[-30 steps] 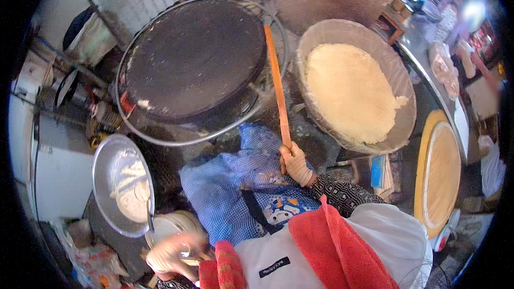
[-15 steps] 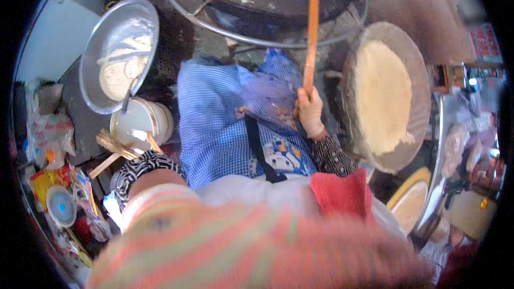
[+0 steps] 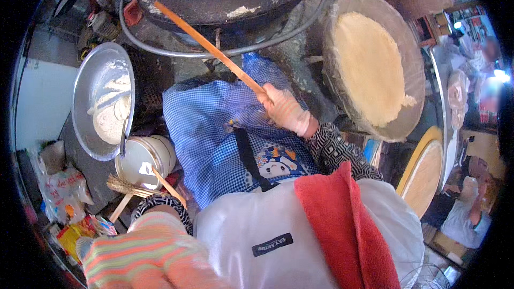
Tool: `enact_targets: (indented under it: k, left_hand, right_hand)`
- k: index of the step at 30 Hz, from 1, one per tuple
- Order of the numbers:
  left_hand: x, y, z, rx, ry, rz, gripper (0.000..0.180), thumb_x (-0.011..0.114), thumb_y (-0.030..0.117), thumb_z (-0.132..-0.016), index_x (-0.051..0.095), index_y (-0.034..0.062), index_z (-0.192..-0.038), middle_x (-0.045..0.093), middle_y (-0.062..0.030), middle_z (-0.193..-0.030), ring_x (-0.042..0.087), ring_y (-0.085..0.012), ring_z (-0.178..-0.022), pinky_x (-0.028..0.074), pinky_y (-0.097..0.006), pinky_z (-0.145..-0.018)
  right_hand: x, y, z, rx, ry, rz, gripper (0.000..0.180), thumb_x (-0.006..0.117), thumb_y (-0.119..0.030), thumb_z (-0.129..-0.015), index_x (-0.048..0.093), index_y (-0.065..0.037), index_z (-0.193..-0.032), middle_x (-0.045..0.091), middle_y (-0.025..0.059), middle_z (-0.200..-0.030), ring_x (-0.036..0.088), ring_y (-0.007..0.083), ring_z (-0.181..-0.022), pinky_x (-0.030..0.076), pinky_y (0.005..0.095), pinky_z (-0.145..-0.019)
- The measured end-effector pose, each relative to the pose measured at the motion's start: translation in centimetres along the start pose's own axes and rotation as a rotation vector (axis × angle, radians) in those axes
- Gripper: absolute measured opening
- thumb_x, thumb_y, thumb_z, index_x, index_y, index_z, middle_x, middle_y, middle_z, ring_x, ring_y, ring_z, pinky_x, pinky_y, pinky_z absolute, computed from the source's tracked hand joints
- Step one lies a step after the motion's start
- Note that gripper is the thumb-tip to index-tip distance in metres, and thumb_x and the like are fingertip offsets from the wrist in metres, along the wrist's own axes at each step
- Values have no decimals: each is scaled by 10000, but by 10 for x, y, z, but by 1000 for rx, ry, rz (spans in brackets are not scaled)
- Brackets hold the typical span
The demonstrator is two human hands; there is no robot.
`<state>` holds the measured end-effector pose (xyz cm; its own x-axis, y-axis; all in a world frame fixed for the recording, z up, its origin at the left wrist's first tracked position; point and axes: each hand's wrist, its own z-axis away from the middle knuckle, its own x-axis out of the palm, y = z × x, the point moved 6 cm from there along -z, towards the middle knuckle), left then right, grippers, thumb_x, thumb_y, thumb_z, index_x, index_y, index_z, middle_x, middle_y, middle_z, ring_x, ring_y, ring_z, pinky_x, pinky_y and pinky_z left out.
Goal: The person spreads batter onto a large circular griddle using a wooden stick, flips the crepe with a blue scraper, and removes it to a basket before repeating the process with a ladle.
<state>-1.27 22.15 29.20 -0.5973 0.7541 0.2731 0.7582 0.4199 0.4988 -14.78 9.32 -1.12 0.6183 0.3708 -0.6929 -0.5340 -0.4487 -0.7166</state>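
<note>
One metal bowl (image 3: 87, 96) left of the stick (image 3: 209, 48)

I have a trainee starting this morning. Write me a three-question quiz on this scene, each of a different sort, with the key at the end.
1. Multiple choice: What does the right grip hold?
A) a wooden stick
B) a ladle
C) a brush

2. True or false: The metal bowl is to the left of the blue checked cloth.

3. Short answer: What colour is the towel that hangs down over the white garment?

Key:
1. A
2. True
3. Red
</note>
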Motion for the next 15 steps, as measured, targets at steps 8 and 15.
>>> enact_targets:
  k: [8,15]
  left_hand:
    - [-27,38,72,-551,-62,-78,219,535,165,-921,616,-16,-1014,568,-44,-775,587,-228,-692,457,-383,-596]
    - [-158,79,247,-1095,607,-2003,443,573,286,-948,542,24,-1303,635,-139,-1006,600,-216,-932,477,-343,-843]
  right_hand:
    - [-129,169,-33,571,-154,603,122,546,-141,-870,639,-65,-891,624,112,-681,623,220,-577,514,339,-504]
    - [-102,109,17,504,381,-434,126,499,-174,-990,519,-84,-904,505,15,-561,482,115,-405,400,269,-361]
